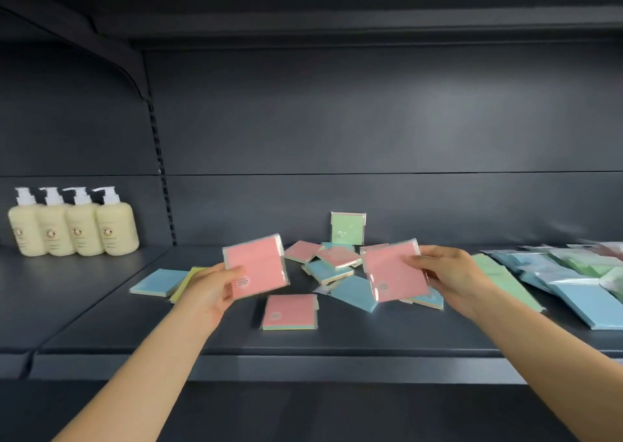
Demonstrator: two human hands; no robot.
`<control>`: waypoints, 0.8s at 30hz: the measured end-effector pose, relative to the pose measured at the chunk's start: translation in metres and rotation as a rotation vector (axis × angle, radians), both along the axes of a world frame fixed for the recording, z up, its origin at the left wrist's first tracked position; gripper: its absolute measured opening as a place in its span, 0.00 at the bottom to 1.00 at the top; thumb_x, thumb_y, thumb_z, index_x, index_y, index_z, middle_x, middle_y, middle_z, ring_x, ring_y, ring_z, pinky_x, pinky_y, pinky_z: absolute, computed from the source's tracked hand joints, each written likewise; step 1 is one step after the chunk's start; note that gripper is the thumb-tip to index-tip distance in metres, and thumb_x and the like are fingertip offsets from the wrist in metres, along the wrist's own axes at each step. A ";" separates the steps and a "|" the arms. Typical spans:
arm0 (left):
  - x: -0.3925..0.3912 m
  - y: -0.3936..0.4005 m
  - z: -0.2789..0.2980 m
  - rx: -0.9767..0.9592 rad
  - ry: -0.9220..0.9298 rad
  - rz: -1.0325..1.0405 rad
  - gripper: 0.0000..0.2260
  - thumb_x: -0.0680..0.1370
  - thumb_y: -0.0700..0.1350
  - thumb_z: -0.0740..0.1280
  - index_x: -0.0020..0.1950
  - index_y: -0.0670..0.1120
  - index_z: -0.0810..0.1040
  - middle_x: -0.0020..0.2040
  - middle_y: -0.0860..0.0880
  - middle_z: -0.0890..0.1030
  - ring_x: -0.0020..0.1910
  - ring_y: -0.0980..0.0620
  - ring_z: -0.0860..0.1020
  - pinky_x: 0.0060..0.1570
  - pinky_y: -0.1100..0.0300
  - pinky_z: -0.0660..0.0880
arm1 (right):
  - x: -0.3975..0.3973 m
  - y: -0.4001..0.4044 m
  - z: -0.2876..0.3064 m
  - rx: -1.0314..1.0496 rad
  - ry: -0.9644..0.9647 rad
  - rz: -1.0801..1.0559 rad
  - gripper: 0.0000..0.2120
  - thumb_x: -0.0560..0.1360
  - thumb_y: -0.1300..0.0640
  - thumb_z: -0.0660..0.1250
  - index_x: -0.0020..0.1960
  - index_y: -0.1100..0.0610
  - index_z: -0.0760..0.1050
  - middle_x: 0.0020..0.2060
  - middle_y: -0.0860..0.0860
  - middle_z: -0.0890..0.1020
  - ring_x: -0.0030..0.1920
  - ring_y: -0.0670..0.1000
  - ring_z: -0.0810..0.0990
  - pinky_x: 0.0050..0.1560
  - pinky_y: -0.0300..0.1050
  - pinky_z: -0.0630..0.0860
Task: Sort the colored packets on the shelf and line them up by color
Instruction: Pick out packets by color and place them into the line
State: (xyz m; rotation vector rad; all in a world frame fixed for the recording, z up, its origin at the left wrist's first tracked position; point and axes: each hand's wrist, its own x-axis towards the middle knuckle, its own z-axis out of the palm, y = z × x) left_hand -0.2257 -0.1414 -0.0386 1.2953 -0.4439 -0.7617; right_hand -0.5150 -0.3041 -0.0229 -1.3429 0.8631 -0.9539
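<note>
Cream pump bottles (72, 227) stand left of packets (332, 266).

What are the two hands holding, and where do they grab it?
Each holds a pink packet. The left hand grips its packet at the lower left corner; the right hand grips its packet at the right edge.

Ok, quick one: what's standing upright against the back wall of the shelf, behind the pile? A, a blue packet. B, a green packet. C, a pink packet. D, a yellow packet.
B: a lone green packet leans upright against the back panel, behind the loose pile; the pink packets are in the hands or lying flat.
</note>
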 end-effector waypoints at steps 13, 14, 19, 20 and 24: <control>0.028 0.043 -0.012 -0.054 0.108 -0.004 0.16 0.77 0.32 0.64 0.63 0.42 0.71 0.56 0.43 0.79 0.50 0.47 0.79 0.51 0.52 0.73 | 0.135 0.050 -0.042 0.182 0.121 -0.029 0.16 0.68 0.67 0.74 0.53 0.66 0.76 0.48 0.59 0.83 0.45 0.56 0.83 0.48 0.47 0.80; 0.029 0.043 -0.014 -0.050 0.105 -0.014 0.16 0.76 0.32 0.64 0.64 0.42 0.71 0.57 0.43 0.79 0.50 0.47 0.79 0.50 0.53 0.74 | 0.139 0.048 -0.044 0.115 0.231 -0.063 0.13 0.68 0.64 0.75 0.50 0.63 0.76 0.45 0.58 0.83 0.41 0.55 0.83 0.47 0.47 0.81; 0.027 0.039 -0.022 0.013 0.074 -0.075 0.13 0.76 0.32 0.65 0.60 0.39 0.75 0.55 0.42 0.80 0.50 0.47 0.80 0.50 0.54 0.74 | 0.145 0.045 -0.043 -0.188 0.750 -0.144 0.16 0.66 0.53 0.72 0.30 0.56 0.66 0.26 0.51 0.72 0.28 0.49 0.70 0.30 0.39 0.67; 0.025 0.036 -0.022 0.031 0.064 -0.087 0.13 0.75 0.32 0.66 0.60 0.38 0.76 0.55 0.42 0.81 0.50 0.46 0.80 0.51 0.54 0.74 | 0.145 0.044 -0.044 -0.222 0.785 -0.153 0.16 0.66 0.53 0.72 0.29 0.56 0.66 0.25 0.50 0.71 0.28 0.49 0.69 0.28 0.39 0.65; 0.010 0.014 -0.016 0.069 -0.006 -0.151 0.07 0.74 0.31 0.67 0.51 0.39 0.79 0.48 0.42 0.82 0.45 0.47 0.80 0.47 0.56 0.77 | 0.127 0.043 -0.041 -0.283 0.668 -0.217 0.16 0.68 0.55 0.72 0.28 0.57 0.68 0.24 0.50 0.69 0.30 0.50 0.67 0.29 0.41 0.62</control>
